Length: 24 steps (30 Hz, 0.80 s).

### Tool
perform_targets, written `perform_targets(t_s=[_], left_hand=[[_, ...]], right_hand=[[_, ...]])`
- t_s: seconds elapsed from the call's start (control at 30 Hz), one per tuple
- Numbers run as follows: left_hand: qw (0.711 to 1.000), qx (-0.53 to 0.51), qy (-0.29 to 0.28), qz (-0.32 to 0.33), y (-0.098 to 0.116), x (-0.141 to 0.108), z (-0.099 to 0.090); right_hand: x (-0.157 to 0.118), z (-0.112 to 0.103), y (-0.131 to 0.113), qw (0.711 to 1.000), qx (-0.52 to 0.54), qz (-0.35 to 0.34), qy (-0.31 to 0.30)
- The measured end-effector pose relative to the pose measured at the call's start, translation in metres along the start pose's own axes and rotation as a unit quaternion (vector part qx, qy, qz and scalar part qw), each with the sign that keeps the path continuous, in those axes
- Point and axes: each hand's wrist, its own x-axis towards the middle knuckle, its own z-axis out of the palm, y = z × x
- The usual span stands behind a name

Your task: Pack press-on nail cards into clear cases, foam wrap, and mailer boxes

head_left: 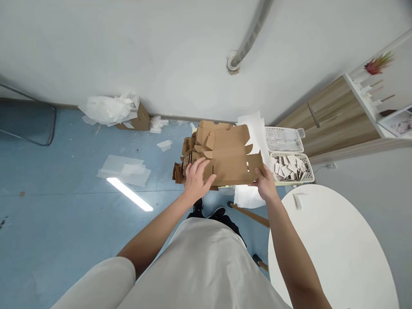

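A flat, unfolded brown cardboard box [230,156] with cut flaps and slots lies in front of me, over a stack of similar cardboard blanks [187,148]. My right hand [265,183] pinches its right end, thumb on top and fingers underneath. At its left side, my left hand [197,181] rests with thumb and fingers apart, close to the curved flaps and the stack's near edge. Whether the left fingertips press on the cardboard or just hover cannot be made out. White paper sheets [254,128] lie under and beyond the box's right side.
Right of the paper are a basket of clear plastic packs [283,139] and a basket of small white pieces [309,169]. A round white table [334,244] stands at my right. Back left, a carton [141,118] holds white wrapping; paper scraps [124,169] lie on the blue floor.
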Motion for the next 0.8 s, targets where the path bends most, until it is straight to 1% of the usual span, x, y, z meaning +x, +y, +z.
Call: perform_targets(t_s=[0.07,0.13,0.17,0.27,0.33,0.4,0.47,0.5,0.57,0.67,0.73,0.8], left_hand=[[0.998,-0.037,0.039,-0.041,-0.005,0.005,0.001],[0.993,-0.091,0.044,-0.068,-0.006,0.012,0.008],[0.989,-0.12,0.033,-0.078,-0.005,0.016,0.013],[0.972,-0.205,-0.041,-0.112,0.007,0.03,0.038],[0.951,-0.259,-0.106,-0.129,0.021,0.038,0.058],[0.93,-0.301,-0.166,-0.129,0.039,0.041,0.079],[0.918,-0.314,-0.217,-0.111,0.061,0.04,0.1],[0.918,-0.303,-0.236,-0.097,0.073,0.038,0.11],[0.931,-0.249,-0.262,-0.055,0.102,0.029,0.128],[0.952,-0.142,-0.269,0.034,0.147,0.008,0.152],[0.95,-0.099,-0.282,0.089,0.175,-0.011,0.168],[0.938,-0.084,-0.312,0.128,0.197,-0.032,0.185]], right_hand=[[-0.007,-0.014,0.002,0.999,0.027,-0.007,0.029],[-0.016,-0.03,0.006,0.996,0.056,-0.015,0.07],[-0.022,-0.038,0.009,0.993,0.069,-0.021,0.091],[-0.043,-0.065,0.021,0.98,0.101,-0.048,0.165],[-0.06,-0.085,0.03,0.966,0.117,-0.064,0.22],[-0.081,-0.105,0.04,0.954,0.126,-0.07,0.264],[-0.105,-0.126,0.051,0.945,0.126,-0.065,0.295],[-0.118,-0.137,0.057,0.941,0.123,-0.062,0.31],[-0.147,-0.158,0.071,0.929,0.118,-0.051,0.348],[-0.191,-0.188,0.1,0.894,0.128,-0.014,0.43],[-0.218,-0.206,0.124,0.864,0.138,0.007,0.483],[-0.242,-0.22,0.151,0.837,0.137,0.015,0.53]])
